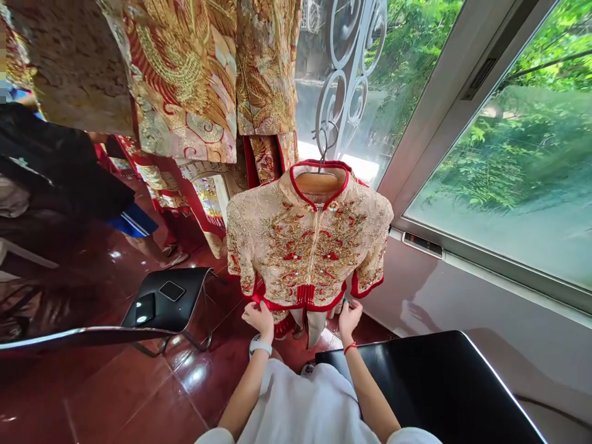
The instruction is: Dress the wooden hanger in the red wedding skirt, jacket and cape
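Note:
An embroidered jacket [314, 246], cream and gold with red trim, hangs upright on a hanger [320, 171] in front of me. Its front is closed, and a short red tassel [306, 295] sits at the bottom middle. My left hand [259, 319] pinches the jacket's red lower hem on the left side. On the right, my right hand [350, 317] has its fingers closed at the other end of the same hem. Pale cloth [316, 327] hangs below the hem between my hands.
More gold and red garments [185, 80] hang at the upper left. A black chair [169, 299] at left bears two dark flat objects. At lower right is a black glossy surface [416, 382]. A phone-like object [423, 244] lies on the window sill. A person in dark clothing [60, 166] is at far left.

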A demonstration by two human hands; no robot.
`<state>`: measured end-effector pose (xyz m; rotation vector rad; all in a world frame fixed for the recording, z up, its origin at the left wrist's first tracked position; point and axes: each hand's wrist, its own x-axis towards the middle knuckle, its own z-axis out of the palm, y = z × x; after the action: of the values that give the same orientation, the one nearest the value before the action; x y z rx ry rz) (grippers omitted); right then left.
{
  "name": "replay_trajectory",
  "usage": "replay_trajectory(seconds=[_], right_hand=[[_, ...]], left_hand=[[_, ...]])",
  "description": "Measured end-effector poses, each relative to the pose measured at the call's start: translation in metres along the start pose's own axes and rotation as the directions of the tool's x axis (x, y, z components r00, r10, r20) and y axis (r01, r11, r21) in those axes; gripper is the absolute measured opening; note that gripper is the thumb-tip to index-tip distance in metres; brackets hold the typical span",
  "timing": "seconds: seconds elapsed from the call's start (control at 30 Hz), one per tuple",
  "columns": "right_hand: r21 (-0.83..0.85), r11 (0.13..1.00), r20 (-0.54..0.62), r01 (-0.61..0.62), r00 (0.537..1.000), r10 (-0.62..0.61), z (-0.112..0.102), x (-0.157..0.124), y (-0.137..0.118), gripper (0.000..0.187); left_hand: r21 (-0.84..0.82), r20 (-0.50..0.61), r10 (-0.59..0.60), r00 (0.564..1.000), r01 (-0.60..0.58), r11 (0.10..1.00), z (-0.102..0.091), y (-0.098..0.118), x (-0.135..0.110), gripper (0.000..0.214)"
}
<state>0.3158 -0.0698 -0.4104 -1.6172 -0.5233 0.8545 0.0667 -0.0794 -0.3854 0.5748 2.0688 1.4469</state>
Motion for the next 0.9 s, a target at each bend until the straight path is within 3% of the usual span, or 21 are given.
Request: replay_trajectory(seconds=[0.03,0.07,0.1,0.13,0.17,0.2,0.23,0.27,0.37,0.47,0.53,0.6,0.67,0.73,0.77,0.8,0.87,0.9], right_hand=[[-0.096,0.986,-0.03,0.137,0.99,-0.141,0.001,-0.001,-0.008,0.04],[-0.213,0.926,0.005,0.311,0.948,-0.317,0.004,-0.002,-0.018,0.042],[-0.33,0.803,0.11,0.497,0.865,-0.49,0.01,-0.002,-0.03,0.044],[-0.419,0.625,0.262,0.659,0.747,-0.612,0.017,-0.001,-0.042,0.044],[-0.466,0.44,0.417,0.768,0.629,-0.656,0.026,0.0,-0.054,0.045],[-0.483,0.3,0.535,0.823,0.548,-0.643,0.035,0.003,-0.066,0.046],[-0.499,0.203,0.608,0.843,0.507,-0.611,0.044,0.005,-0.076,0.047],[-0.52,0.144,0.644,0.842,0.497,-0.582,0.051,0.007,-0.083,0.049],[-0.551,0.116,0.643,0.826,0.51,-0.572,0.065,0.007,-0.091,0.052],[-0.522,0.153,0.564,0.839,0.475,-0.676,0.062,0.004,-0.101,0.05],[-0.5,0.203,0.415,0.842,0.439,-0.797,0.053,0.011,-0.129,0.045],[-0.464,0.28,0.188,0.841,0.402,-0.896,0.042,0.03,-0.18,0.046],[-0.38,0.331,0.031,0.864,0.369,-0.929,0.033,0.059,-0.245,0.056],[-0.267,0.323,0.088,0.908,0.357,-0.93,0.029,0.09,-0.304,0.053],[-0.193,0.329,0.174,0.924,0.363,-0.916,0.029,0.103,-0.326,0.048],[-0.116,0.363,0.247,0.924,0.381,-0.891,0.03,0.114,-0.342,0.046],[-0.02,0.44,0.321,0.898,0.422,-0.848,0.034,0.126,-0.359,0.045],[0.001,0.469,0.317,0.883,0.445,-0.838,0.037,0.128,-0.361,0.046]], left_hand=[[0.02,-0.003,0.112,0.994,-0.112,0.994,0.004,0.003,-0.009,0.024],[0.053,0.035,0.272,0.962,-0.274,0.96,0.009,0.008,-0.017,0.028],[0.091,0.115,0.462,0.88,-0.472,0.877,0.015,0.014,-0.023,0.031],[0.124,0.221,0.632,0.743,-0.664,0.737,0.021,0.023,-0.025,0.032],[0.149,0.335,0.742,0.58,-0.811,0.566,0.028,0.033,-0.024,0.033],[0.171,0.441,0.782,0.441,-0.896,0.409,0.035,0.044,-0.02,0.037],[0.198,0.523,0.772,0.361,-0.932,0.302,0.042,0.055,-0.013,0.041],[0.233,0.586,0.741,0.328,-0.944,0.234,0.048,0.065,-0.006,0.046],[0.299,0.676,0.665,0.319,-0.943,0.149,0.056,0.083,0.008,0.057],[0.264,0.624,0.73,0.28,-0.954,0.14,0.048,0.094,0.005,0.059],[0.214,0.485,0.842,0.236,-0.966,0.148,0.032,0.113,0.004,0.051],[0.179,0.224,0.948,0.224,-0.966,0.185,0.009,0.15,0.011,0.041],[0.142,-0.084,0.957,0.279,-0.947,0.289,-0.014,0.2,0.03,0.043],[0.029,-0.192,0.904,0.382,-0.919,0.394,-0.033,0.25,0.054,0.05],[-0.073,-0.13,0.888,0.441,-0.898,0.435,-0.039,0.271,0.067,0.047],[-0.172,0.0,0.866,0.5,-0.853,0.493,-0.043,0.288,0.078,0.042],[-0.264,0.172,0.818,0.549,-0.774,0.576,-0.043,0.307,0.093,0.039],[-0.278,0.192,0.801,0.566,-0.752,0.598,-0.041,0.311,0.096,0.038]])
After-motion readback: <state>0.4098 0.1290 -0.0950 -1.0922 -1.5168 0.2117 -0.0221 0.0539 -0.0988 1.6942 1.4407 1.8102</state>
